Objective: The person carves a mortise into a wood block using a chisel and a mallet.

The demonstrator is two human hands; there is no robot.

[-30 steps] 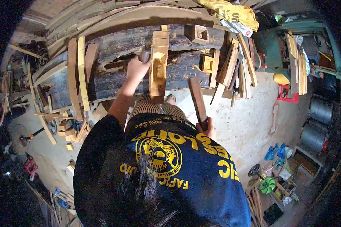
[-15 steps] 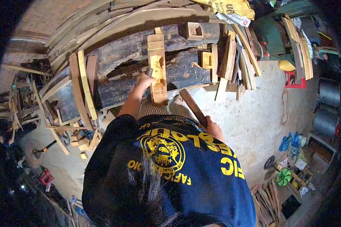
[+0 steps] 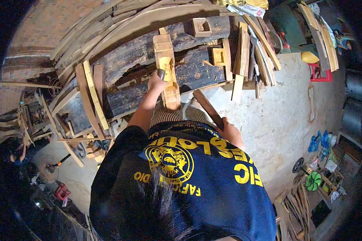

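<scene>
A pale wooden block (image 3: 163, 46) with carved hollows lies lengthwise across the dark slab (image 3: 132, 76), its near end by the striped trousers. My left hand (image 3: 156, 83) is wrapped round a short dark tool handle (image 3: 161, 74) at the left edge of the block's hollow; the tool's lower end is hidden. Out to the right of the block, my right hand (image 3: 229, 129) grips one end of a long brown wooden bar (image 3: 207, 107), which slants up and left and touches nothing I can make out.
Square hollowed wooden pieces (image 3: 202, 27) sit at the slab's far right. Planks (image 3: 240, 52) and tools lean at its right end, more boards (image 3: 90, 96) at its left. A red stool (image 3: 319, 74) stands right. Low left is a fan (image 3: 48, 168); another person's arm (image 3: 22, 152) shows far left.
The view has shifted and turned slightly. My left hand stays at the hollow with the handle, and my right hand still holds the bar out to the side.
</scene>
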